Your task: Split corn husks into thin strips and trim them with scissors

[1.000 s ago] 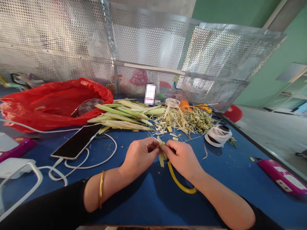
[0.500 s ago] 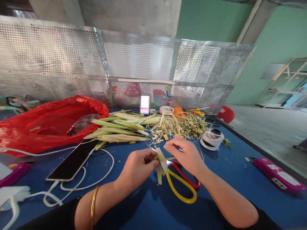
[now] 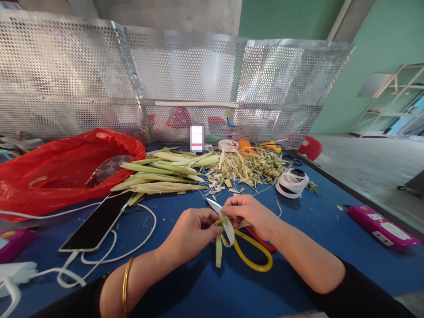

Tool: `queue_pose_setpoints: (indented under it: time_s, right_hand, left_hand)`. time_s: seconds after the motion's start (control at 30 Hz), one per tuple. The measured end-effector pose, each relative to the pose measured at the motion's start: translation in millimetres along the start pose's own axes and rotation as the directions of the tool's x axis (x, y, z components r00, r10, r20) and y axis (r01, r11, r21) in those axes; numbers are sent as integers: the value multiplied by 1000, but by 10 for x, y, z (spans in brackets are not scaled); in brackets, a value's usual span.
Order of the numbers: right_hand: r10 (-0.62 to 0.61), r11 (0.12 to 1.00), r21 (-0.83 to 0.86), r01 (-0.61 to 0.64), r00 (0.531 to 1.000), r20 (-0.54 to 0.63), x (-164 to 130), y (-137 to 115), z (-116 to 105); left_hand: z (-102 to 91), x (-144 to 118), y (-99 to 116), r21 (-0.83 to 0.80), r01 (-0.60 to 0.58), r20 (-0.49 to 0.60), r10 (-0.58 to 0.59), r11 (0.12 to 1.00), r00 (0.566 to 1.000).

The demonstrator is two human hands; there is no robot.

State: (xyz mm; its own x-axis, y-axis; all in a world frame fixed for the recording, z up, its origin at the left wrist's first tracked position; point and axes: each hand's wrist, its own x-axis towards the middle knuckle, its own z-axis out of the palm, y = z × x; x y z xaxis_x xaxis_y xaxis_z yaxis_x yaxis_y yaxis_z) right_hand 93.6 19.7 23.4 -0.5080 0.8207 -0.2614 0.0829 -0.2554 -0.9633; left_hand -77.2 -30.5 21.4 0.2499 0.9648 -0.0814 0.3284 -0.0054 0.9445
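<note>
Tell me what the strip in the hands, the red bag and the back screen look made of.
Pale yellow-green strip: likely palm or similar leaf, matte and fibrous, bending in a loop. Crumpled red bag: thin glossy plastic, with shiny creases. Perforated silver screen: apparently sheet metal, reflective, with regular round holes.

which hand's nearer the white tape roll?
Right. The right hand sits just below-left of the white tape roll; the left hand is farther left, beyond the leaf strip.

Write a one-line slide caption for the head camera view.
Left hand and right hand fold a pale leaf strip above yellow-handled scissors on a blue table.
</note>
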Motion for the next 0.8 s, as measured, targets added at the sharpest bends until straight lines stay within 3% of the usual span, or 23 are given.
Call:
queue_pose_setpoints:
  time_s: [0.1, 0.27, 0.43, 0.57, 0.8]
  right_hand:
    - [-20, 1000, 23, 20, 1000, -17, 11, 33, 8]
    - [-77, 997, 10, 78, 995, -66, 44, 84, 27]
    - [-81, 995, 48, 87, 991, -108, 48, 78, 21]
    - [-29, 990, 133, 41, 995, -91, 66, 68, -17]
    - [42, 952, 305, 5, 988, -147, 98, 58, -30]
  left_hand:
    - [3, -18, -3, 14, 29, 10, -29, 999, 1000]
    - [7, -43, -15, 83, 6, 135, -17, 997, 991]
    - [-1, 12, -51, -131, 102, 220, -72, 986, 973]
    - [-9, 19, -34, -205, 212, 304, -144, 956, 942]
    - [-27, -16, 17, -159, 257, 409, -173, 953, 896]
